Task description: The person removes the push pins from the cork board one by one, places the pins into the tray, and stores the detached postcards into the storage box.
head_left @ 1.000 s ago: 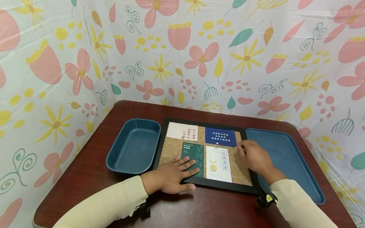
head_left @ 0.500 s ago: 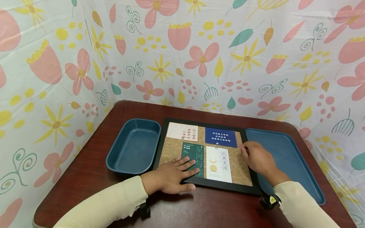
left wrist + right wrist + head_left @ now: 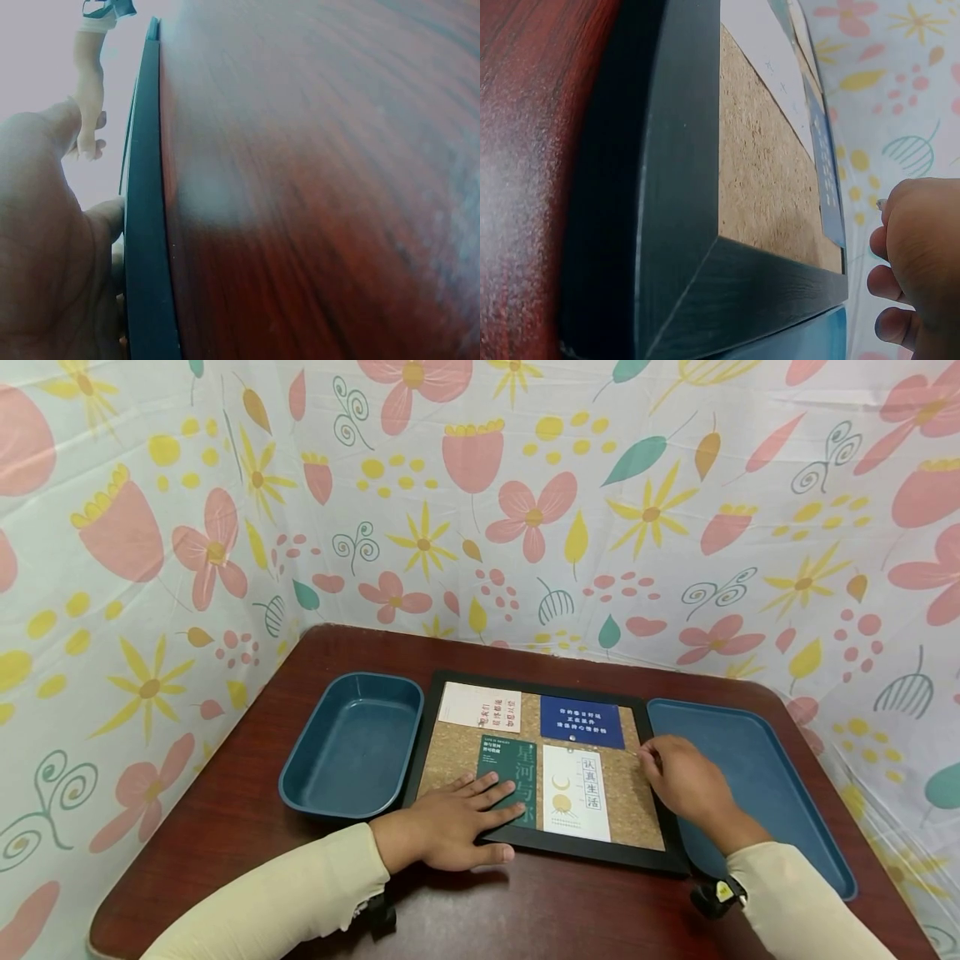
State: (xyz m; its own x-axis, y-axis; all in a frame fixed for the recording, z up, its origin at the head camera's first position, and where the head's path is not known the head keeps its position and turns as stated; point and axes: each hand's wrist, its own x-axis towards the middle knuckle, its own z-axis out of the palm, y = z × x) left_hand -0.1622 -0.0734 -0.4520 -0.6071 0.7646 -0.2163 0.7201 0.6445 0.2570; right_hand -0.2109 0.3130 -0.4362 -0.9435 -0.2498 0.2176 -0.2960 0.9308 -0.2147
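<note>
A cork board with a black frame [image 3: 570,851] lies flat on the table. On it are a blue card [image 3: 581,720], a green card [image 3: 507,764], a white card [image 3: 576,789] with a moon drawing and a pale pink card [image 3: 477,704]. Small pushpins show at some card edges, one of them a pushpin [image 3: 572,737] under the blue card. My left hand [image 3: 459,822] rests with spread fingers on the green card and the frame. Above the board's right edge, my right hand [image 3: 684,777] pinches a tiny shiny pushpin [image 3: 881,203], mostly hidden by the fingers.
To the left of the board stands a deep blue tray [image 3: 285,781]. A shallow blue tray [image 3: 780,793] lies on the right, partly under my right forearm. Flowered cloth [image 3: 480,527] hangs behind the dark red table [image 3: 570,914].
My right hand has drawn back to the right from the blue card's lower right corner, fingertips still together. The left hand and the cards stay in place.
</note>
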